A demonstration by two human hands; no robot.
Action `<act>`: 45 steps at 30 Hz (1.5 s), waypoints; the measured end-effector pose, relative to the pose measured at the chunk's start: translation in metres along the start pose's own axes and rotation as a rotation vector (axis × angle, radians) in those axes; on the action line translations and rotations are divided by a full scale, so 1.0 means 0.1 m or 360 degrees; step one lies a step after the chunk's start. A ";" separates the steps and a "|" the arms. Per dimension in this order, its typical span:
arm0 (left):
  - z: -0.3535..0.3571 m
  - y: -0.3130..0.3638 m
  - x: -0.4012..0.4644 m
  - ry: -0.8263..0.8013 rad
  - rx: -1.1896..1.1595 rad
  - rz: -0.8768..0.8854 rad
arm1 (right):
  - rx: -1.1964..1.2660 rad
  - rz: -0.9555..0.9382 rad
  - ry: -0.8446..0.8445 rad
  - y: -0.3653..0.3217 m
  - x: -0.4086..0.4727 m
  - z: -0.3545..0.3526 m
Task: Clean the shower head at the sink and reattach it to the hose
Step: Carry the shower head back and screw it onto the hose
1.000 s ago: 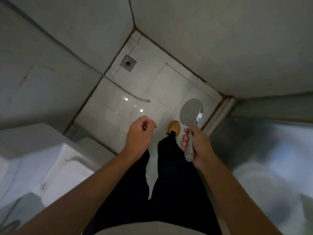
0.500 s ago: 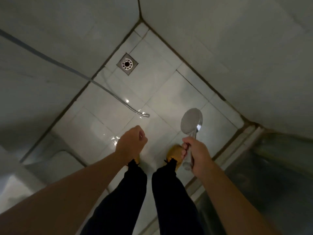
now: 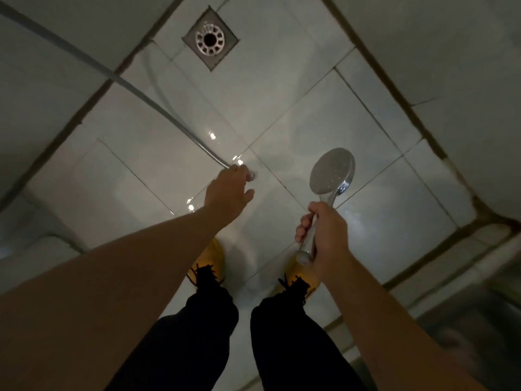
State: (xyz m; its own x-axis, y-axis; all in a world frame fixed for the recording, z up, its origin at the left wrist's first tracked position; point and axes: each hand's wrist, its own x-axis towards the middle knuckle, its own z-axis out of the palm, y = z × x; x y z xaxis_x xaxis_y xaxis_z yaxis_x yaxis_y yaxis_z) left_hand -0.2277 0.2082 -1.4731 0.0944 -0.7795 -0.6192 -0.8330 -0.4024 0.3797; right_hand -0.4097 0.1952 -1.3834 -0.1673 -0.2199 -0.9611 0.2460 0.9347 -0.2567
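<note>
Right grip (image 3: 324, 235) clasps one shower head (image 3: 332, 172); left grip (image 3: 228, 190), fingers loose, reaches one hose (image 3: 158, 108) end

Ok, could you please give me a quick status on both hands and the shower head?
Left hand at the free hose end, grip unclear. Right hand shut on shower head handle, head still detached. Nothing between head and hose.

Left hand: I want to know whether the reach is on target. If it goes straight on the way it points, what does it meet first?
The left hand would meet the metal end of the grey shower hose at its fingertips; contact may exist, depth is unclear.
</note>
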 end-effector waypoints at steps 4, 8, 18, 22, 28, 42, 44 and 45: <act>0.36 -0.16 0.44 0.0053 0.0186 0.0080 | 0.0022 -0.0043 -0.0028 0.03 0.41 0.07; 0.69 -0.31 0.62 0.0042 0.0243 0.0025 | 0.0011 -0.0088 -0.0104 0.04 0.66 0.07; 0.92 -0.60 0.76 0.0349 0.0484 0.0169 | 0.0031 -0.0092 -0.0174 0.01 0.82 0.00; 0.82 -0.67 0.70 0.0427 0.0547 0.0346 | -0.0005 -0.0069 -0.0166 0.05 0.70 -0.02; 0.40 -0.35 0.10 0.0342 -0.0209 0.0321 | 0.0132 -0.0001 -0.0143 -0.07 0.24 0.05; -1.67 1.01 -1.81 0.0309 -0.1092 0.0057 | 0.0447 -0.0126 -0.0344 -1.11 -1.95 0.19; -2.07 1.25 -2.06 0.0354 -0.1181 0.0065 | 0.0472 -0.0151 -0.0379 -1.28 -2.37 0.20; -2.27 1.36 -2.19 0.0371 -0.1217 0.0078 | 0.0473 -0.0174 -0.0389 -1.37 -2.59 0.21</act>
State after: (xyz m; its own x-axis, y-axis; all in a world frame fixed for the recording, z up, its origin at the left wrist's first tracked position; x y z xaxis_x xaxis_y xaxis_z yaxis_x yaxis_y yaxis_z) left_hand -0.2379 0.2153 -1.1300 0.2493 -0.8512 -0.4620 -0.2428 -0.5167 0.8210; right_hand -0.3801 0.1184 -1.1020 0.0157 -0.4073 -0.9132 0.5110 0.7883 -0.3428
